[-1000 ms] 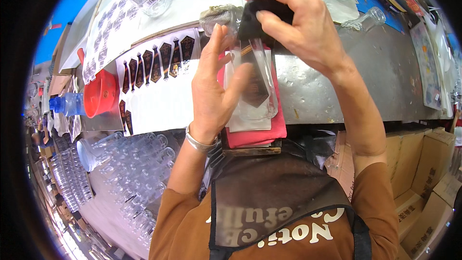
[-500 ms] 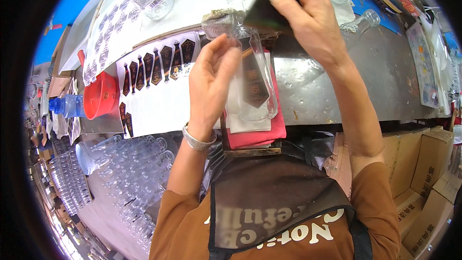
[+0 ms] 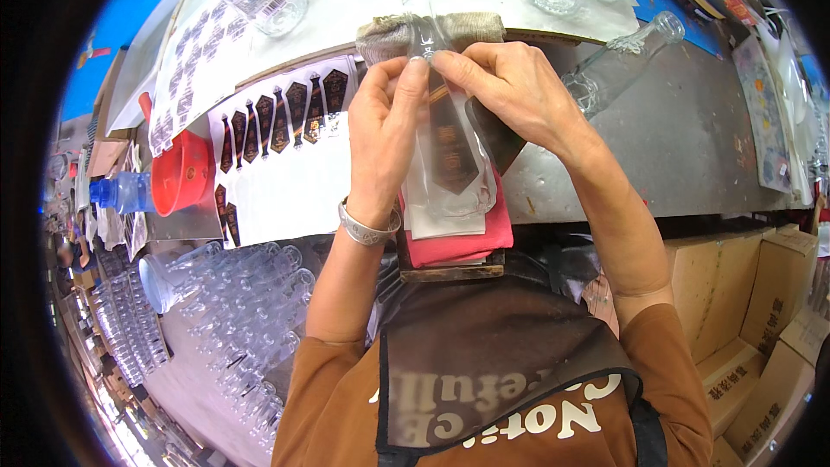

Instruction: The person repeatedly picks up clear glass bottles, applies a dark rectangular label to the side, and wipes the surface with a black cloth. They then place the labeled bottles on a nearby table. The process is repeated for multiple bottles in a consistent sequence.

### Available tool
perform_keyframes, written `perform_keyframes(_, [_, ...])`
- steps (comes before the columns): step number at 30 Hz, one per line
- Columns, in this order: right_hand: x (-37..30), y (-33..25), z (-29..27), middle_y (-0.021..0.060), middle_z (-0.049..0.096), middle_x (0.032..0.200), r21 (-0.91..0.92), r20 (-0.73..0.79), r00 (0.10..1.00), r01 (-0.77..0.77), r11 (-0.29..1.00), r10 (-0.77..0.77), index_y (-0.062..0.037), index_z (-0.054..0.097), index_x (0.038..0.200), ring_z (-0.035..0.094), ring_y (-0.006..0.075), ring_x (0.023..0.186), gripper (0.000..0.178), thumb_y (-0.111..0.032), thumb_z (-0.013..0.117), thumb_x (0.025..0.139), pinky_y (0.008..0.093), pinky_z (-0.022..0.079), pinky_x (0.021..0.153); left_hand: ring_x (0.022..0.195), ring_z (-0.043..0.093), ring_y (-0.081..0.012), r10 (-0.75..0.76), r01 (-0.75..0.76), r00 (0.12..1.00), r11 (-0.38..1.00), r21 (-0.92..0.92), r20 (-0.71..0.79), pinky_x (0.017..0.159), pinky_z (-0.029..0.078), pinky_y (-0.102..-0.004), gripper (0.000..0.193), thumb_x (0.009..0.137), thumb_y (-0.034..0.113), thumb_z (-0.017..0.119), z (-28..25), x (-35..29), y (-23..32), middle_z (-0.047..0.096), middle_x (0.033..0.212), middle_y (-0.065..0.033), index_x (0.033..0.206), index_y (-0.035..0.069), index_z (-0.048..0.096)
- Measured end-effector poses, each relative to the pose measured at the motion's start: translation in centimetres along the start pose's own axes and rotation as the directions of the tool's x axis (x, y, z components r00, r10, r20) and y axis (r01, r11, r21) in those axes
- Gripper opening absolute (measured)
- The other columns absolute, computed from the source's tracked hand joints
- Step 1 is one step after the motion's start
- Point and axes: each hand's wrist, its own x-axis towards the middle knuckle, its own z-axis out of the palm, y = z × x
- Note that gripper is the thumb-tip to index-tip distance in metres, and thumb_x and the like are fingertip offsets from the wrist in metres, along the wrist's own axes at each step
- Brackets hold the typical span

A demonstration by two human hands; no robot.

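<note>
A clear glass bottle (image 3: 480,195) lies before me with its neck pointing away, resting on a rolled cloth (image 3: 474,28) and a padded stand. On its front is a dark tie-shaped label (image 3: 456,145) with an orange stripe and orange marks. My left hand (image 3: 385,121) is closed at the left of the neck, its thumb tip pressed on the glass near the label's top. From the other side, my right hand (image 3: 519,91) also touches the neck with its thumb. Its curled fingers keep a black flat pad (image 3: 497,137) under the palm, partly hidden.
To the left lie a sheet of tie-shaped labels (image 3: 281,190) and a red bowl (image 3: 183,175). Another clear bottle (image 3: 618,60) lies on the metal table at right. Several bottles stand along the back. Many more bottles (image 3: 225,311) fill the lower left; cardboard boxes (image 3: 735,294) stand lower right.
My right hand has come down and toward me from above the bottle's neck, bringing the black pad beside the bottle. My left thumb has moved onto the neck.
</note>
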Motion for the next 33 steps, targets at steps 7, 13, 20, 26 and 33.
perform_keyframes(7, [0.6, -0.2, -0.2, 0.0055, 0.053, 0.059, -0.053, 0.024, 1.000, -0.016, 0.998, 0.018, -0.0011, 0.067, 0.072, 0.051, 0.0144, 0.062, 0.066, -0.059, 0.050, 0.096, 0.0312, 0.043, 0.063, 0.079, 0.058, -0.0054, -0.021, 0.021, 1.000, 0.999, -0.034, 0.006, 0.070, 0.048, -0.0201, 0.047, 0.100, 0.035, 0.065, 0.0, 0.1, -0.4, 0.065, 0.091, -0.0032, 0.119, -0.007, 0.059])
perform_keyframes(13, [1.1, -1.0, -1.0, 0.0106, 0.070, 0.076, -0.081, 0.097, 0.991, -0.087, 0.993, 0.094, -0.0005, 0.076, 0.085, 0.065, 0.0199, 0.076, 0.064, -0.059, 0.052, 0.096, 0.0323, 0.050, 0.077, 0.080, 0.060, -0.0071, -0.093, 0.096, 0.995, 0.992, -0.080, 0.037, 0.069, 0.050, -0.0221, 0.050, 0.099, 0.040, 0.066, -0.4, 0.4, -0.1, 0.066, 0.093, -0.0051, 0.117, -0.006, 0.060])
perform_keyframes(20, [-1.0, 1.9, -0.7, 0.0047, 0.066, 0.084, 0.239, 0.037, 0.996, -0.093, 0.967, 0.087, 0.0002, 0.075, 0.100, 0.057, 0.0131, 0.081, 0.061, -0.056, 0.050, 0.101, 0.0269, 0.046, 0.080, 0.065, 0.053, -0.0051, -0.173, 0.172, 0.983, 0.985, 0.030, 0.056, 0.059, 0.044, -0.0188, 0.054, 0.093, 0.050, 0.068, -0.7, 2.0, 0.9, 0.059, 0.078, -0.0015, 0.099, -0.003, 0.062])
perform_keyframes(26, [-3.0, 2.9, -1.0, 0.0071, 0.069, 0.106, 0.668, -0.070, 0.991, -0.036, 0.743, 0.111, 0.0033, 0.064, 0.121, 0.062, 0.0089, 0.097, 0.040, -0.026, 0.069, 0.095, 0.0230, 0.049, 0.090, 0.071, 0.065, -0.0089, -0.147, 0.147, 0.989, 0.989, 0.028, 0.017, 0.059, 0.046, -0.0181, 0.050, 0.095, 0.049, 0.067, -0.3, 1.8, 0.2, 0.065, 0.078, -0.0054, 0.096, -0.001, 0.063])
perform_keyframes(33, [-3.1, 2.3, -1.2, 0.0089, 0.068, 0.108, 0.551, -0.262, 0.965, 0.151, 0.821, -0.002, 0.0037, 0.062, 0.121, 0.064, 0.0115, 0.096, 0.031, -0.010, 0.065, 0.093, 0.0252, 0.054, 0.087, 0.079, 0.071, -0.0137, -0.197, 0.207, 0.978, 0.961, -0.184, 0.073, 0.067, 0.054, -0.0218, 0.052, 0.101, 0.046, 0.057, -0.7, 0.9, -1.7, 0.070, 0.087, -0.0071, 0.114, -0.004, 0.061])
